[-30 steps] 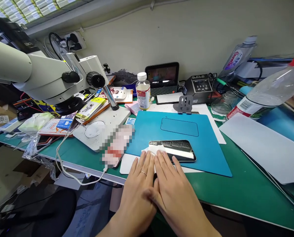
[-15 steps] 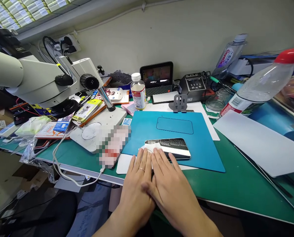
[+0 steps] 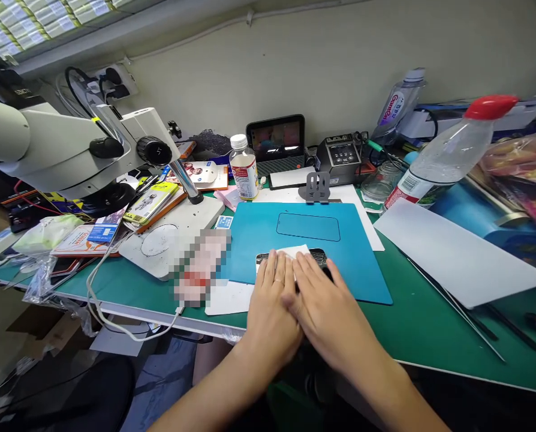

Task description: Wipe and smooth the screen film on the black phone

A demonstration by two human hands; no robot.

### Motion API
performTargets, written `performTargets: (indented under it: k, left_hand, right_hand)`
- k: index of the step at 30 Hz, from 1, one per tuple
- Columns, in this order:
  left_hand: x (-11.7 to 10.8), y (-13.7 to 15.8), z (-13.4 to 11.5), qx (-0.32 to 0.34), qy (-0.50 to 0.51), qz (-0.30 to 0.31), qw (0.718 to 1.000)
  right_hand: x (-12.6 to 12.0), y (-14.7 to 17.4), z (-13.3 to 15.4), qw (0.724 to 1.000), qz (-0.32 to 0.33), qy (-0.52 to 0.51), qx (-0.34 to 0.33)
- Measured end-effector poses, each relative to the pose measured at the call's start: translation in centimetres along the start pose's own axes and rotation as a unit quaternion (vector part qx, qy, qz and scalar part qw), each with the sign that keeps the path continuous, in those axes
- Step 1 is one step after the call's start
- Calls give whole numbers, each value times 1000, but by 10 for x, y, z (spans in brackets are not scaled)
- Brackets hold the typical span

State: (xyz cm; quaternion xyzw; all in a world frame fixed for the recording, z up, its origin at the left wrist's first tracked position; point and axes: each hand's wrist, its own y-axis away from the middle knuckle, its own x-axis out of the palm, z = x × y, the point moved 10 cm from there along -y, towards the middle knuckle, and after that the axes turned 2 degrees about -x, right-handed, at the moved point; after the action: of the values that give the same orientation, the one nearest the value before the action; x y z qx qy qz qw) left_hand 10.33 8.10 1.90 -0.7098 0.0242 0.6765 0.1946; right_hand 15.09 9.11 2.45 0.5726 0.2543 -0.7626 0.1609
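A glossy, dark-faced phone lies on the blue mat, mostly covered by my hands. Under my fingertips is a folded white cloth or tissue, flat against the phone's face. My left hand, with a ring on one finger, is laid out flat with its fingers straight. Beside it and partly over it, my right hand also presses down flat, thumb crossing the left hand. An outline of a phone-shaped frame rests farther up the mat.
Left of the mat are a blurred-out phone on a white cable and a microscope on its base. A grey stand and a drink bottle are behind. A red-capped bottle and white sheet occupy the right.
Both hands have slid rightward across the phone with the white cloth, now covering more of its middle and right. The camera view has shifted slightly.
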Motion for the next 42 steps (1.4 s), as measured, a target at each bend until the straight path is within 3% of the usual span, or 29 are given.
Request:
performTargets:
  k: [3, 9, 16, 23, 30, 36, 42]
  left_hand:
    - [5, -14, -11, 22, 3, 13, 1000]
    - [2, 9, -23, 23, 4, -21, 1000]
    - [12, -25, -22, 40, 4, 32, 999]
    - [-5, 14, -25, 47, -14, -42, 998]
    - [1, -14, -11, 48, -13, 3, 999]
    - [-12, 26, -2, 51, -13, -33, 998]
    - [0, 8, 28, 19, -18, 7, 1000]
  right_hand:
    - [0, -1, -16, 1000, 12, 7, 17]
    - [-3, 29, -3, 999, -30, 39, -11]
    - [-2, 3, -28, 999, 4, 28, 30]
    - [-2, 34, 2, 998, -40, 48, -3]
    - [2, 1, -18, 999, 9, 22, 39]
    - [3, 20, 20, 999, -37, 28, -6]
    - [9, -20, 22, 1000, 17, -4, 15]
